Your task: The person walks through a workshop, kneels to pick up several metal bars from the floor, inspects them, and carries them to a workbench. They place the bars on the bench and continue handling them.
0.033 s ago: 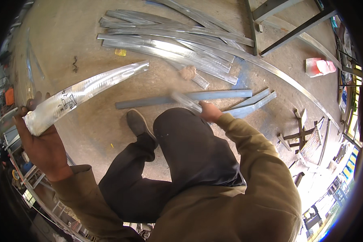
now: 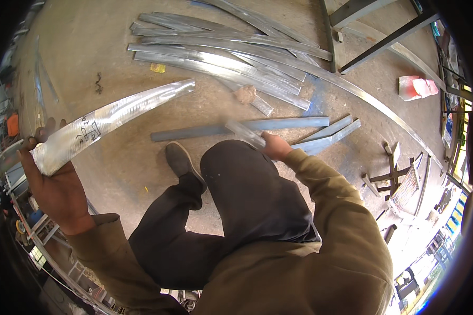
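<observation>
- Your left hand (image 2: 60,184) grips a marked metal bar (image 2: 113,114) at the frame's left.
- Your right hand (image 2: 275,146) clasps a short, blurred pale piece (image 2: 244,133) near the centre.
- Metal strips (image 2: 215,63) lie upper centre.

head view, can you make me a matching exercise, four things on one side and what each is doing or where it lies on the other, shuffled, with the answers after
Column one
1. left hand
2. right hand
3. yellow scrap
4. pink-and-white object

Column two
A. grips a short piece that looks blurred
B. lies on the floor toward the right of the picture
C. holds one end of a broad, shiny metal bar with dark markings
D. lies close to the pile of metal strips

Pairs: 1-C, 2-A, 3-D, 4-B
</observation>
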Tool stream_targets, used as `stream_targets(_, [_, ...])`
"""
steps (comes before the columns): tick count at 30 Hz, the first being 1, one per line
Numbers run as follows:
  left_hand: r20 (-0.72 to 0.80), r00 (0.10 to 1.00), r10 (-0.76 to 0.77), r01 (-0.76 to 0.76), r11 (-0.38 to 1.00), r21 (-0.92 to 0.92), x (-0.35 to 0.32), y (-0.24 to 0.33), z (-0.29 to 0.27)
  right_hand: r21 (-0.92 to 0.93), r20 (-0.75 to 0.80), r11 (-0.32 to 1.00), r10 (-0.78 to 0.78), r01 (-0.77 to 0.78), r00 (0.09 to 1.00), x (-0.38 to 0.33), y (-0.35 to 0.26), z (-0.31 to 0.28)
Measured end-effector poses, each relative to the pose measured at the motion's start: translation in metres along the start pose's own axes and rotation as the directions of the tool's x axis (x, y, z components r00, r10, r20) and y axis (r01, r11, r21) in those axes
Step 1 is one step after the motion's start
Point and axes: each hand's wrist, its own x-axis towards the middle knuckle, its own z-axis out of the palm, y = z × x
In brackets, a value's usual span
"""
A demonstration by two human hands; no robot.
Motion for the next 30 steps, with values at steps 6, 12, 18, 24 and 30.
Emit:
stream_targets(6, [0.102,0.995,-0.013,0.014,1.000,-0.009,0.004,0.002,-0.002,-0.172,-0.075,0.985,-0.023,0.010,0.997,-0.035,0.014,-0.006])
stream_targets(12, [0.058,0.980,0.190,-0.195,0.857,0.476,0.007,-0.002,-0.003,-0.322,-0.042,0.943,-0.103,0.084,0.994,-0.043,0.032,0.002])
stream_targets(18, [0.109,0.985,0.130,-0.164,0.897,0.411,0.009,0.000,-0.003,-0.325,-0.080,0.945,-0.058,0.029,0.995,-0.051,0.036,0.025])
stream_targets(24, [-0.040,0.998,0.042,-0.033,0.981,0.189,0.008,0.000,0.009,-0.342,-0.135,0.938,0.011,-0.057,0.991,-0.044,0.036,0.033])
stream_targets(30, [-0.006,0.997,0.073,-0.069,0.970,0.234,0.005,0.000,0.013,-0.237,-0.234,0.970,-0.108,0.051,0.966,-0.043,0.032,0.012])
